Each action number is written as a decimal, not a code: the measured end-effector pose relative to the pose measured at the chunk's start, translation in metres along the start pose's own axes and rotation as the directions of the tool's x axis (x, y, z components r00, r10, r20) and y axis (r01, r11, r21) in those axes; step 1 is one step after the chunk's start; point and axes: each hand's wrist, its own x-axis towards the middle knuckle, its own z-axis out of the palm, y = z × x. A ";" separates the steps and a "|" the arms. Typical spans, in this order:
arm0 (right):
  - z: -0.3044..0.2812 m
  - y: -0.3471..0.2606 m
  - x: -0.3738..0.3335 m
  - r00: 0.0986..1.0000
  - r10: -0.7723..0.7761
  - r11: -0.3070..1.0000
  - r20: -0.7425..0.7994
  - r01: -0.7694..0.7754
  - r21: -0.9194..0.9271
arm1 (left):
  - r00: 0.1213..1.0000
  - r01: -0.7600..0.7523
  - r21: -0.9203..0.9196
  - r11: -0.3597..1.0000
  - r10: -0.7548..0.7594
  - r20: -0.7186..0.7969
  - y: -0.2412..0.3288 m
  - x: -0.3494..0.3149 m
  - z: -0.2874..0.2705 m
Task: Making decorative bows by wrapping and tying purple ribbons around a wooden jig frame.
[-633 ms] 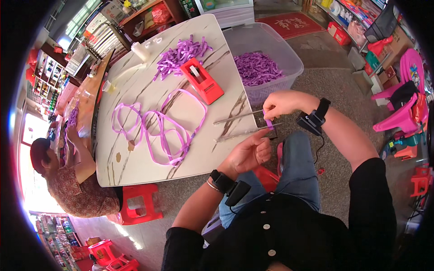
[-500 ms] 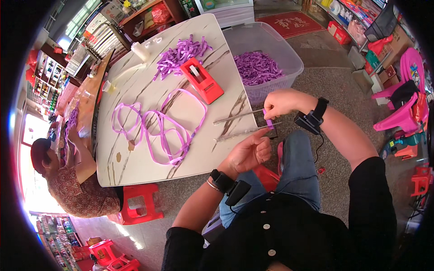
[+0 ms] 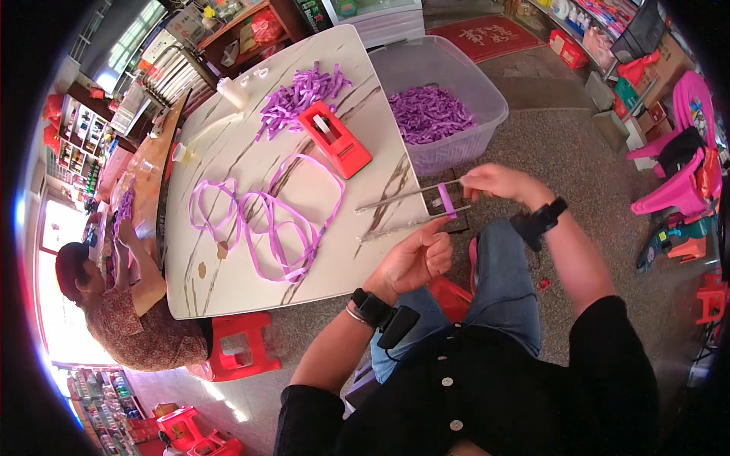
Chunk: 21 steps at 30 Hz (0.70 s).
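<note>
Two thin metal rods [image 3: 395, 200] stick out past the table's right edge, side by side. A purple ribbon band [image 3: 445, 199] spans them near their outer ends. My left hand [image 3: 420, 261] is below the near rod, its index fingertip touching the band's lower end; the other fingers are curled, and whatever lies in them is hidden. My right hand [image 3: 494, 182] is at the far rod's outer end, just right of the band, fingers closed together; what they pinch is too small to make out. Loose loops of purple ribbon [image 3: 262, 216] lie on the marble-patterned table [image 3: 357, 266].
A red tape dispenser [image 3: 334, 140] stands behind the loops, beside a heap of purple ribbon pieces [image 3: 300, 99]. A clear plastic bin [image 3: 487, 95] holding many such pieces is beyond the table's right edge. At left, another person [image 3: 137, 311] sits at a wooden table.
My right hand has come off the band and moved right to the far rod's end. The band now stretches across both rods. My left hand has barely moved.
</note>
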 end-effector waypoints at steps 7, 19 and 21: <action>0.093 0.082 0.011 0.969 -0.029 0.385 0.245 -0.215 0.898 | 0.999 0.009 -0.027 1.000 -0.010 -0.044 0.001 -0.002 0.005; 0.113 0.065 0.046 0.952 -0.288 0.142 0.107 -0.069 0.987 | 0.999 0.007 0.001 1.000 -0.007 -0.035 0.001 0.000 0.007; 0.114 0.066 0.045 0.963 -0.261 0.175 0.064 -0.018 0.984 | 0.999 0.011 -0.020 1.000 -0.011 -0.033 0.001 0.000 0.008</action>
